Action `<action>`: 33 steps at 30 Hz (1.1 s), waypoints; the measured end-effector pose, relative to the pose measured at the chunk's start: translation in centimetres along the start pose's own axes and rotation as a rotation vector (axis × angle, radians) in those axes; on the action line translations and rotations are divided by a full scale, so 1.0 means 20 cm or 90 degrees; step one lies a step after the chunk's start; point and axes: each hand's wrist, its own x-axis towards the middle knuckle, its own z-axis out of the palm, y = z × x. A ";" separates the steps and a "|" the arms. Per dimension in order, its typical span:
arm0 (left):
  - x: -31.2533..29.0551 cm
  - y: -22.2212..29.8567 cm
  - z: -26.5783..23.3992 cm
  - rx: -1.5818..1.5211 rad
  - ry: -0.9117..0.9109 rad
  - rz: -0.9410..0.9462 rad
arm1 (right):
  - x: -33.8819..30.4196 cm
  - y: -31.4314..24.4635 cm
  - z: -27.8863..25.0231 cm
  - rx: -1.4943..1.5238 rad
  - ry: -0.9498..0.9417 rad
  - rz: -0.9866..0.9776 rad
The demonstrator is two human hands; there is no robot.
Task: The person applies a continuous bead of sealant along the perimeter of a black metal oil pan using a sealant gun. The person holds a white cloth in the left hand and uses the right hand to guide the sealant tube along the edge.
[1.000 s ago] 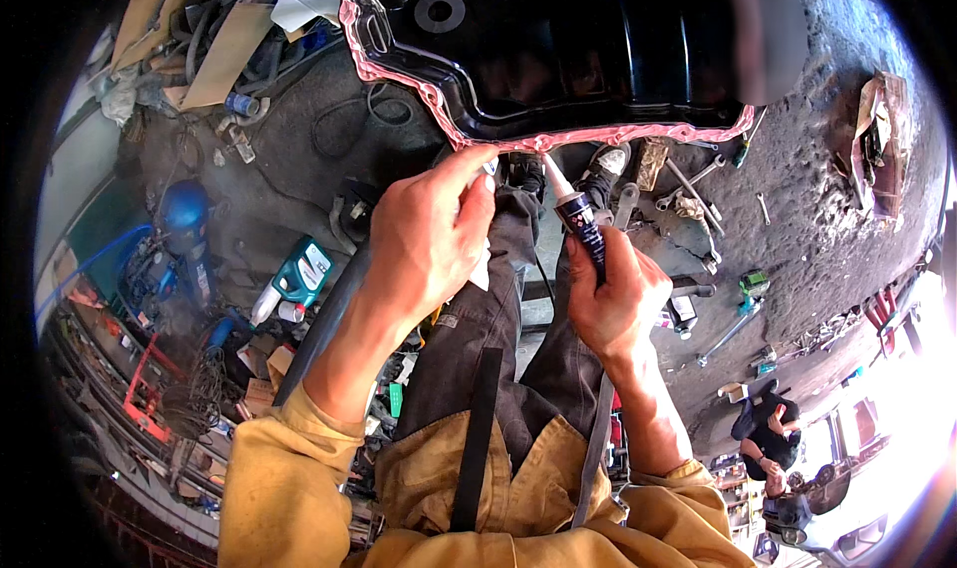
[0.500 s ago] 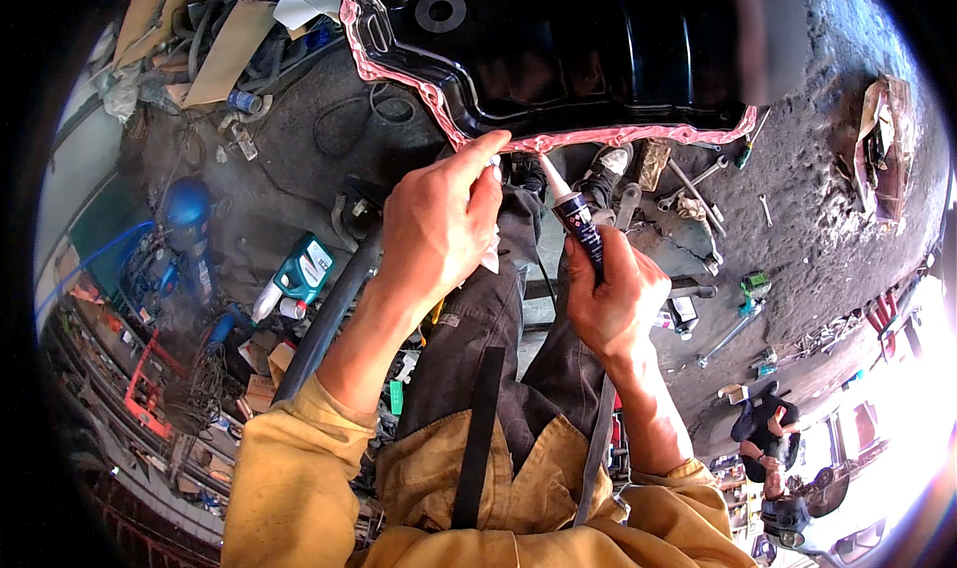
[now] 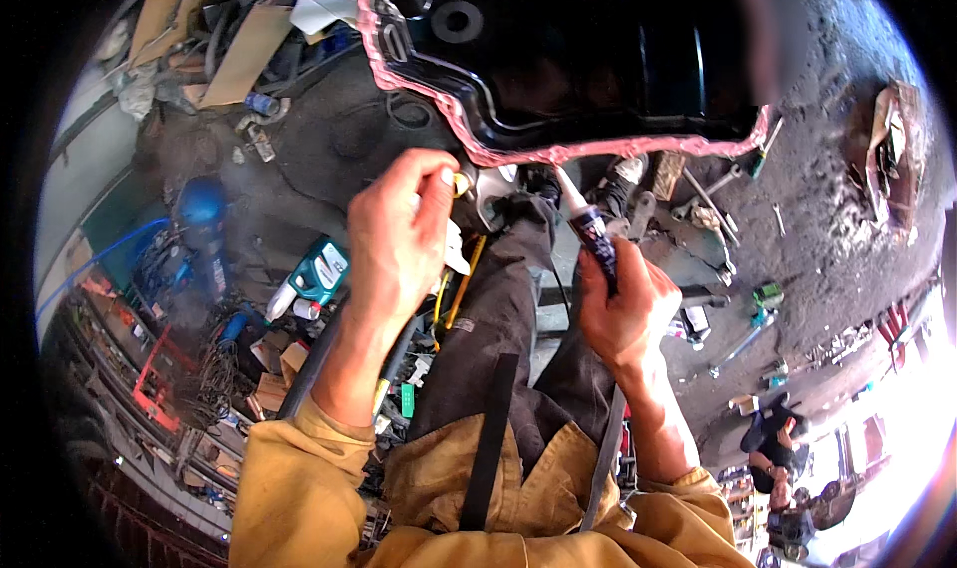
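At the top is a black oil pan (image 3: 598, 80), its flange coated with a lumpy bead of pink sealant (image 3: 558, 152). My right hand (image 3: 630, 304) is wrapped round a dark sealant tube (image 3: 594, 237). The tube's white tapered nozzle (image 3: 568, 189) points up, its tip close under the near edge of the pan. My left hand (image 3: 399, 234) is apart from the pan, left of its near corner, with the fingers curled together. A crumpled white rag or paper (image 3: 456, 249) pokes out below those fingers; its upper part is hidden by the hand.
Wrenches (image 3: 710, 204) and a green-handled tool (image 3: 766, 149) lie on the dirty floor to the right. At left are a teal bottle (image 3: 321, 269), a blue machine (image 3: 204, 209) and cardboard (image 3: 234, 65). Another person (image 3: 776, 438) is far off at lower right.
My left hand has drawn back from the pan's flange, leftward and slightly down. The tube stays in my right hand near the edge. The whole view has shifted a little.
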 end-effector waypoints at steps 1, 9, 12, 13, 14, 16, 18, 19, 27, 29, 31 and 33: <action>-0.01 0.01 0.00 -0.011 -0.017 -0.054 | 0.01 0.00 0.01 0.003 0.024 -0.007; -0.30 -0.45 0.27 -0.078 -0.197 -0.352 | -0.01 -0.04 0.00 0.012 -0.041 -0.018; -0.51 -0.75 0.54 0.115 -0.216 -0.329 | 0.00 -0.11 0.00 0.030 -0.123 -0.051; -0.56 -0.75 0.61 0.182 -0.235 -0.303 | 0.00 -0.13 0.01 0.023 -0.148 -0.063; -0.61 -0.77 0.66 0.166 -0.277 -0.313 | 0.00 -0.16 0.03 0.020 -0.167 -0.089; -0.66 -0.72 0.72 0.130 -0.354 -0.341 | 0.02 -0.22 0.06 0.035 -0.184 -0.113; -0.71 -0.65 0.75 0.161 -0.380 -0.297 | 0.06 -0.29 0.08 0.041 -0.191 -0.147; -0.71 -0.63 0.76 0.142 -0.373 -0.314 | 0.08 -0.33 0.09 0.044 -0.178 -0.149; -0.72 -0.63 0.77 0.113 -0.308 -0.339 | 0.20 -0.72 0.21 0.003 -0.228 -0.289; -0.76 -0.66 0.79 0.113 -0.289 -0.333 | 0.30 -0.75 0.23 -0.030 -0.214 -0.258; -0.83 -0.72 0.86 0.104 -0.236 -0.318 | 0.43 -0.77 0.21 -0.084 -0.165 -0.204; -0.86 -0.75 0.92 0.088 -0.167 -0.293 | 0.59 -0.77 0.16 -0.149 -0.159 -0.167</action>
